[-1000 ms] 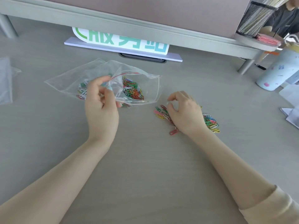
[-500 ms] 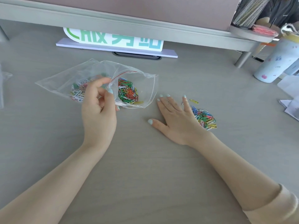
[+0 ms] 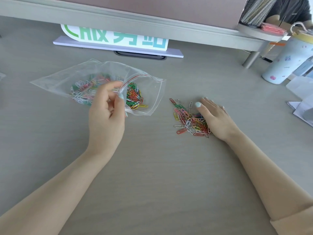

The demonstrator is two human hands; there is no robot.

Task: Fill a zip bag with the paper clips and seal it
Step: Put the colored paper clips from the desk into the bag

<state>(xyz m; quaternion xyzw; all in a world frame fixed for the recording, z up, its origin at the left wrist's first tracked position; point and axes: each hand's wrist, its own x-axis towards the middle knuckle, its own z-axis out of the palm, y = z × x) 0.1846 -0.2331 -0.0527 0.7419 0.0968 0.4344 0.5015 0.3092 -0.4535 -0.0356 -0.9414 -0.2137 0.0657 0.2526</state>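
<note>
A clear zip bag (image 3: 71, 78) with a red seal line lies on the grey desk, mouth facing right and gaping. Many coloured paper clips (image 3: 133, 96) sit inside it. My left hand (image 3: 108, 112) pinches the bag's upper mouth edge between thumb and fingers and lifts it. To the right, a loose pile of coloured paper clips (image 3: 188, 119) lies on the desk. My right hand (image 3: 215, 117) lies flat with straight fingers along the pile's right side, touching the clips.
A white sign with green characters (image 3: 118, 38) stands at the back under a grey shelf (image 3: 152, 21). A pale bottle (image 3: 286, 63) and papers (image 3: 303, 106) sit at the right. A mesh pen holder (image 3: 257, 11) stands on the shelf; a person sits beyond it.
My right hand opened from a curled grasp to flat, then slid right off the clips, which now lie exposed as a pile on its left. My left hand kept holding the bag mouth.
</note>
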